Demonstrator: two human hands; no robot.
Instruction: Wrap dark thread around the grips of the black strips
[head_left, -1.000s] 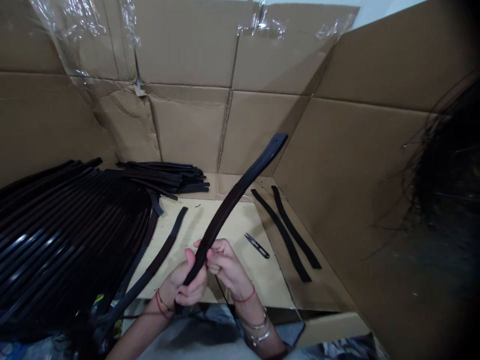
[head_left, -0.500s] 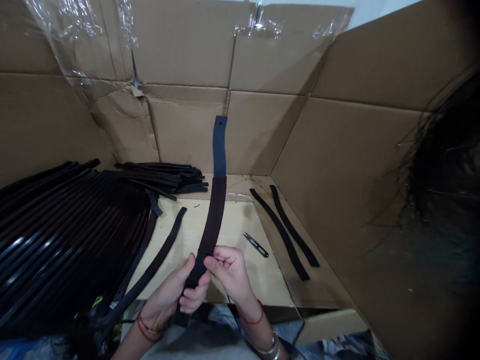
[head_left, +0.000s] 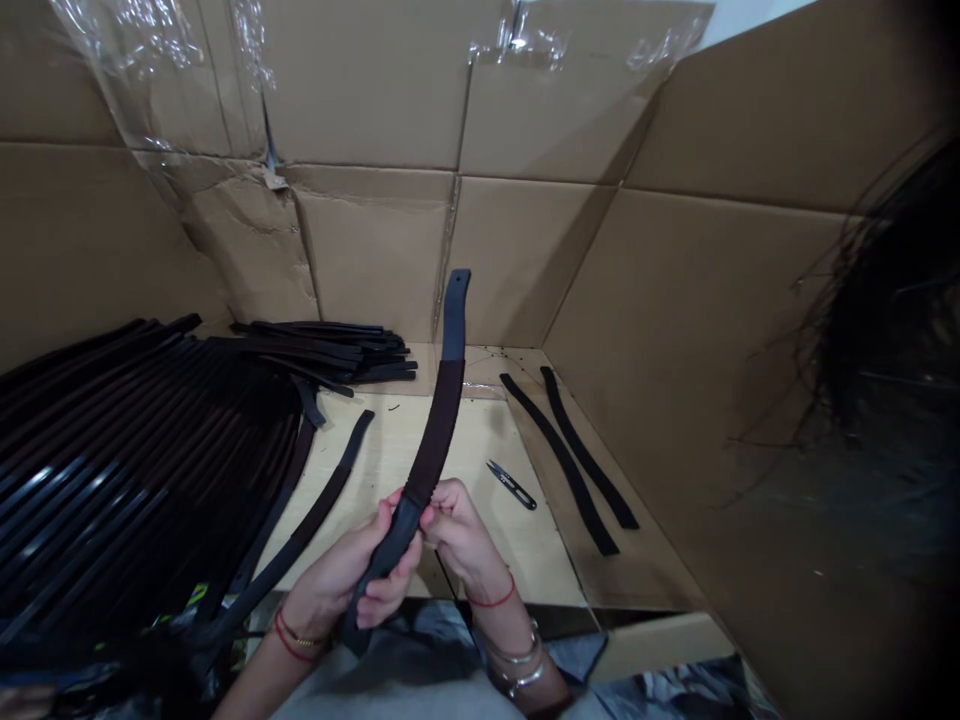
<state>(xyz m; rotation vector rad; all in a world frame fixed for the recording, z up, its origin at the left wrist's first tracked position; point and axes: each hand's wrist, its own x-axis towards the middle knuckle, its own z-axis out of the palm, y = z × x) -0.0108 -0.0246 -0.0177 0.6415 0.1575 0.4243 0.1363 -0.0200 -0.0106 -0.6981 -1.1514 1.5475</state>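
A long dark strap [head_left: 437,430] rises from my hands, tilted a little to the right. Its upper end is grey-blue with a small hole, its middle is covered by a dark brown sleeve, and its lower end is dark grey. My left hand [head_left: 367,565] is wrapped round the lower part, thumb on the near face. At the sleeve's lower edge, my right hand [head_left: 461,535] pinches the strap, its fingertips partly behind it. Another partly sleeved strap [head_left: 315,520] lies to the left of my left hand.
A large fan of dark straps [head_left: 150,480] fills the left side, with a smaller pile [head_left: 337,352] behind. Thread snips [head_left: 512,485] lie on the pale board [head_left: 517,560]. Two black strips [head_left: 559,450] rest at right. Cardboard walls [head_left: 375,250] surround the work area.
The strap's upper end has come down and shifted right, and the strap has turned slightly. My right hand has moved a little up, its fingers now farther behind the strap. My left hand keeps its hold.
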